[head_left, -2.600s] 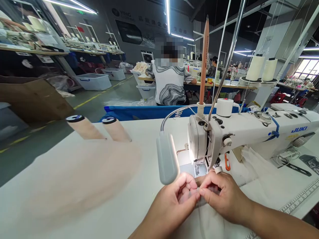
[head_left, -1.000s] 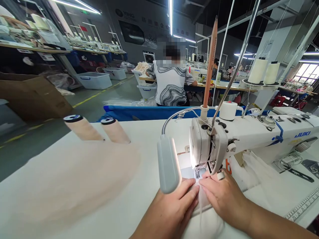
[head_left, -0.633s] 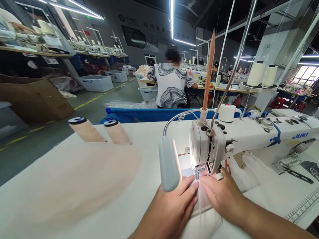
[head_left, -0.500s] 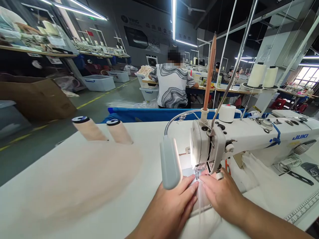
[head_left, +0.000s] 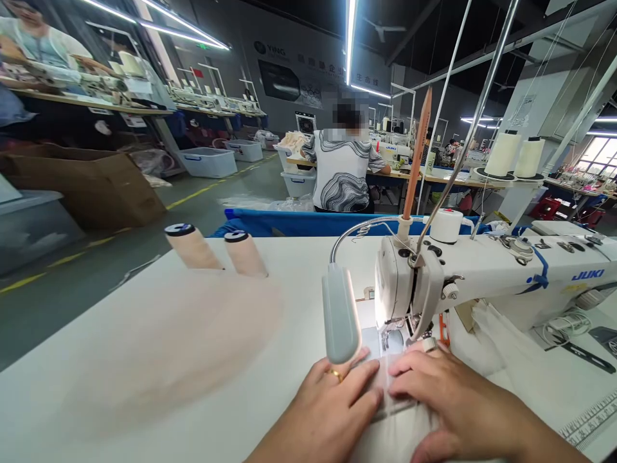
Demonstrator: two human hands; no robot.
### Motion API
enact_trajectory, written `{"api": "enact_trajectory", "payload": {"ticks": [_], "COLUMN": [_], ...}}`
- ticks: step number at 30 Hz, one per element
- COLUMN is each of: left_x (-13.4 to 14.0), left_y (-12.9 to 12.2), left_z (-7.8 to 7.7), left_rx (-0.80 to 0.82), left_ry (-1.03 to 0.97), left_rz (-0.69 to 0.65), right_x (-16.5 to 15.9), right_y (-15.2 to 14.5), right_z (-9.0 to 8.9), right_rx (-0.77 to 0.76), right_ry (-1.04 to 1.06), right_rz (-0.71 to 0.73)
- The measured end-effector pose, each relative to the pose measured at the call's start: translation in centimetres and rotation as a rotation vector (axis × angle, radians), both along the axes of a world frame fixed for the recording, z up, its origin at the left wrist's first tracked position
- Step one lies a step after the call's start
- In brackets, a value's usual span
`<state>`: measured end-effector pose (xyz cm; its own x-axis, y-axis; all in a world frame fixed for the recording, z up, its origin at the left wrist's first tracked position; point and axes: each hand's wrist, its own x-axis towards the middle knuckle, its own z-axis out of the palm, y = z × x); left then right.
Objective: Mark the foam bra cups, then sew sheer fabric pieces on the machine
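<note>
Below the needle of a white sewing machine point(head_left: 482, 273), thin white sheer fabric point(head_left: 393, 437) lies over the machine bed. My left hand point(head_left: 332, 399), with a ring, rests on the fabric's left side, fingers spread and flat. On the other side, my right hand point(head_left: 453, 395) presses lightly on the cloth with stretched fingers, its thumb apart and lower down. Both sets of fingertips are just in front of the presser foot point(head_left: 385, 341). A grey lamp point(head_left: 341, 315) on a bendable neck hangs above my left fingers and hides part of them.
Pale sheer cloth point(head_left: 193, 347) is spread on the table's left, below two peach thread cones point(head_left: 193, 246). Right of the needle are bunched white fabric point(head_left: 496, 334), black snips point(head_left: 588, 355) and a clear ruler point(head_left: 590, 418). Ahead, a co-worker point(head_left: 342, 167) sits facing away.
Both hands have drawn back from the needle towards me, and their fingers have spread from a close grouping at the foot. The scene has shifted slightly right in view.
</note>
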<state>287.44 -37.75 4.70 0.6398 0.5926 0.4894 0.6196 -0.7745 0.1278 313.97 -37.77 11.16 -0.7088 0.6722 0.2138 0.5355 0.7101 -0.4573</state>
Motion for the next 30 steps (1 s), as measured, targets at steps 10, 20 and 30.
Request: {"api": "enact_trajectory", "payload": {"ticks": [10,20,30], "left_x": [2.2,1.9,1.4], "left_y": [1.1,2.8,1.3], "left_z": [4.2,3.7,5.1], "left_rx": [-0.405,-0.549,-0.186], "left_ry": [-0.323,-0.232,-0.057], "left_rz": [0.029,0.102,-0.045], "right_x": [-1.5,-2.3,-1.3], "right_y": [0.3,0.9,0.1], "right_z": [-0.3,-0.9,-0.1], "right_rx": [0.139,0.005,0.17], "right_ry": [0.224,0.443,0.099], "right_rz": [-0.097,-0.292,-0.033]}}
